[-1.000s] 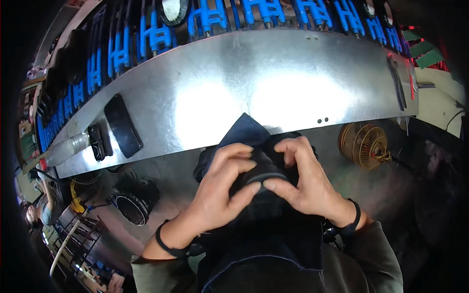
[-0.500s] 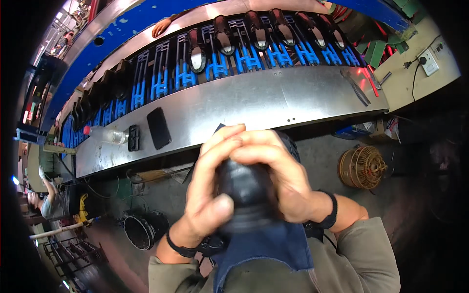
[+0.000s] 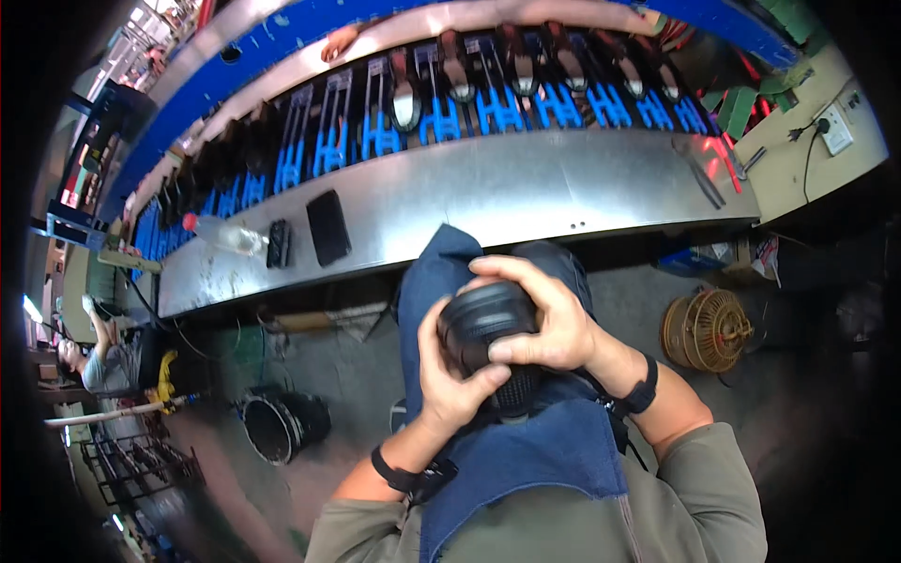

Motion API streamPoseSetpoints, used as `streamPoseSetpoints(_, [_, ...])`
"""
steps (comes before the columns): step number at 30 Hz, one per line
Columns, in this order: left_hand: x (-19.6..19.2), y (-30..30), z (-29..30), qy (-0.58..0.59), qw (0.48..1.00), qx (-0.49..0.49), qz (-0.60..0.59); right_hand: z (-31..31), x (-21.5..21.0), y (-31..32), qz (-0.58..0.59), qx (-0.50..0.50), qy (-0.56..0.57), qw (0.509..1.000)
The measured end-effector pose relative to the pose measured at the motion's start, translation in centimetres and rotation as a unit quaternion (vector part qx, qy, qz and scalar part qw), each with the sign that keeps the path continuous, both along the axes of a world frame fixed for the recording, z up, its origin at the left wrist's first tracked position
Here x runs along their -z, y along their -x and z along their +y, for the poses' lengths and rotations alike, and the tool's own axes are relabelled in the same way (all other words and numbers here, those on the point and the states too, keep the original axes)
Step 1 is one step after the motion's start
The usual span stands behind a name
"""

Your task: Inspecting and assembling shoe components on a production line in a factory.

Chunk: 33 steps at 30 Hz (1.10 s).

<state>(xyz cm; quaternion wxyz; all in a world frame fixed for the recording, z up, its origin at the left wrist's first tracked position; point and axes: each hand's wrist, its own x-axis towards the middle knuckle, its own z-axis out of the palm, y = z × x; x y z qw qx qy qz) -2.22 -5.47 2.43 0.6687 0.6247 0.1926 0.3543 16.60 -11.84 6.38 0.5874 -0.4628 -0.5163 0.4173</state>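
Observation:
A black shoe (image 3: 483, 317) is held over my lap between both hands, its rounded end up and its textured underside partly showing toward me. My left hand (image 3: 448, 375) wraps its left side, thumb pressed low against it. On the other side, my right hand (image 3: 554, 314) grips with the fingers over the far edge and the thumb across the front. Beneath the shoe lies a dark blue apron (image 3: 516, 460) over my legs.
Beyond my knees runs a metal bench (image 3: 450, 188) with a phone (image 3: 328, 228), a plastic bottle (image 3: 225, 235) and a pincer-like tool (image 3: 706, 178). Behind it, blue racks (image 3: 441, 120) carry several dark shoes (image 3: 521, 70). A black bucket (image 3: 282, 422) and a wicker fan-like cage (image 3: 704, 330) stand on the floor.
The shoe has turned in my hands, its rounded end now up and away from me. My fingers, joined over it before, now hold its two sides. The view has shifted slightly.

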Motion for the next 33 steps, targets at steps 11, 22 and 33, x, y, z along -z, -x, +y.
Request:
streamPoseSetpoints(11, [4.5,-4.4,6.2,-0.017,0.996,0.007,0.093,3.7,8.6,-0.9,0.153,0.115,0.074,0.979])
streamPoseSetpoints(22, [5.6,-5.2,6.7,0.107,0.990,-0.003,0.092,4.2,10.5,-0.3,-0.036,0.214,0.080,0.973])
streamPoseSetpoints(33, [1.7,-1.4,5.1,0.479,0.877,-0.027,-0.034,-7.4,7.3,-3.3,-0.099,0.197,0.061,0.973])
